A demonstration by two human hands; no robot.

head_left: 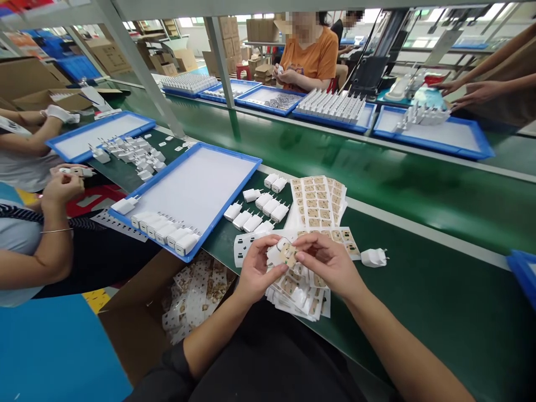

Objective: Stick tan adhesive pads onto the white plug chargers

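In front of me, my left hand (256, 273) grips a white plug charger (274, 254) between thumb and fingers. My right hand (333, 263) pinches a small tan sticker (288, 255) with cut-outs, held against the charger's face; whether it is stuck down I cannot tell. Under both hands lies a messy stack of sticker sheets (312, 301). Just beyond, more sheets of tan stickers (318, 202) are fanned out. Several white chargers (252, 222) stand in loose rows left of them. A single charger (374, 257) lies to the right of my right hand.
A blue-rimmed tray (228, 215) holds a row of chargers along its near edge. Below the bench, a cardboard box (138, 312) contains used sheets. Co-workers sit at left and across the green conveyor (268, 131), where more trays (481, 146) stand. A metal post (140, 67) rises at left.
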